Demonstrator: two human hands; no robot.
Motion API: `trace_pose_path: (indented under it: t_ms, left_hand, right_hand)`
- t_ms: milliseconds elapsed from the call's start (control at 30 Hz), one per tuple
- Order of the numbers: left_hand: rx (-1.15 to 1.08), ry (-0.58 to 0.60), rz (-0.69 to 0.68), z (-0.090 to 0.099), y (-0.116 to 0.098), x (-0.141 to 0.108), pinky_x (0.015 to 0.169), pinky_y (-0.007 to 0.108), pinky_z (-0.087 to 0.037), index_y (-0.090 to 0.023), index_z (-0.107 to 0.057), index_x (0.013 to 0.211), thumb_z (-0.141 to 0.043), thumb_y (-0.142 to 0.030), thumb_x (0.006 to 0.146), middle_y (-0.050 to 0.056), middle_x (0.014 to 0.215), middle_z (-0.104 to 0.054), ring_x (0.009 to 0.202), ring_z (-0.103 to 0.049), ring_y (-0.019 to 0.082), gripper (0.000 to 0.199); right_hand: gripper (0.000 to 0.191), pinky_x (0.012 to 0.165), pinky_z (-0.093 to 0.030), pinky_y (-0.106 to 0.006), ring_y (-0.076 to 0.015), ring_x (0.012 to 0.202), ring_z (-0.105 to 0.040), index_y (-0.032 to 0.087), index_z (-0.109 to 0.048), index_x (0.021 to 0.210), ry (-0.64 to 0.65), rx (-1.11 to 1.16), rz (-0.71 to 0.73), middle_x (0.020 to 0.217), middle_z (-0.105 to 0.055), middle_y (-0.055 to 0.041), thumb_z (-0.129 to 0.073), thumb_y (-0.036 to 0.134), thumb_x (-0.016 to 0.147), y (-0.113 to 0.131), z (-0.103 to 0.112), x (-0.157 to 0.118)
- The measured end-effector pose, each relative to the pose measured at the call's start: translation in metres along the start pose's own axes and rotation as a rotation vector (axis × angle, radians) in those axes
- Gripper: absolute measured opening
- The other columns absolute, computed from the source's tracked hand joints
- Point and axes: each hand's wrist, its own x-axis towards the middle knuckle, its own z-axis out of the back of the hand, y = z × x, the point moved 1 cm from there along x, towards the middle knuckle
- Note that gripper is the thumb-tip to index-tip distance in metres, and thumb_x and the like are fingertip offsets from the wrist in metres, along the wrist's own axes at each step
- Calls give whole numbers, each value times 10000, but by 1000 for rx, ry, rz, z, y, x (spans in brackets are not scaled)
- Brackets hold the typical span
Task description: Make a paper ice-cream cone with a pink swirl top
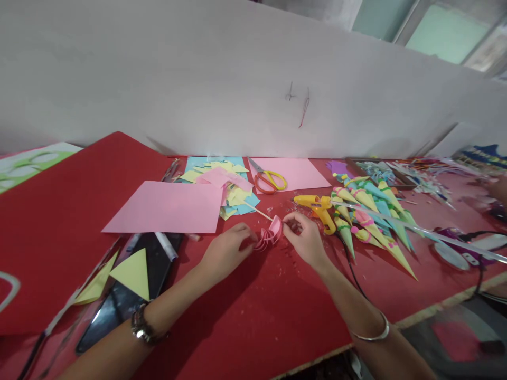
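A pink paper coil [276,227] with loose curled loops is held just above the red tabletop, between my two hands. My left hand [229,248] has its fingertips pinched at the loose end of the pink paper strip [261,241]. On the other side, my right hand [304,237] pinches the coil's right edge with thumb and finger. A thin pale stick [259,211] extends from the coil toward the paper scraps, apparently touching it. A yellow glue gun [321,207] lies beyond my right hand.
Red-and-yellow scissors [271,182] rest by pink sheets [170,207] and paper scraps [235,196]. Several paper cones [368,214] lie right, crossed by a clear glue stick [420,229]. A dark phone [114,309] sits left. Another person's hand [498,189] shows far right.
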Motion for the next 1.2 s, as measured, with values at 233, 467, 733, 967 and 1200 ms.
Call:
trace_pose_path:
  t_ms: [233,467,733,967,1200]
  left_hand:
    - [-1,14,-26,-3,-1,2,645,258,-430,-195,-553,787,-446,-190,798,14,873,-545,733,-555,149,107]
    - [-40,74,-141,7,8,0,671,243,-428,-197,-551,778,-421,-142,795,1,915,-485,720,-531,110,142]
    - [-99,183,-187,17,14,-6,649,233,-412,-206,-586,782,-447,-140,791,8,948,-479,710,-521,104,154]
    - [-199,268,-215,26,21,-11,693,223,-414,-208,-587,781,-450,-95,772,-1,902,-495,758,-528,103,178]
    - [-110,112,-150,30,13,-22,710,239,-413,-198,-539,794,-416,-180,831,4,866,-537,761,-529,115,130]
  right_hand:
    - [82,562,-426,-231,-128,579,-526,174,-566,734,0,22,9,677,-592,-11,-489,181,709,-6,0,2]
    - [99,597,-438,-246,-138,630,-544,173,-596,743,54,38,50,728,-591,-27,-499,171,727,-4,-1,0]
    - [103,627,-437,-244,-137,660,-556,173,-611,738,172,96,30,727,-601,-20,-522,141,698,-2,-9,-4]
    - [88,620,-437,-243,-135,654,-555,163,-596,740,138,115,-17,726,-598,-20,-516,166,706,-8,-8,-2]
    - [79,529,-390,-196,-94,571,-490,168,-605,687,336,31,32,674,-553,5,-535,138,710,1,-18,-12]
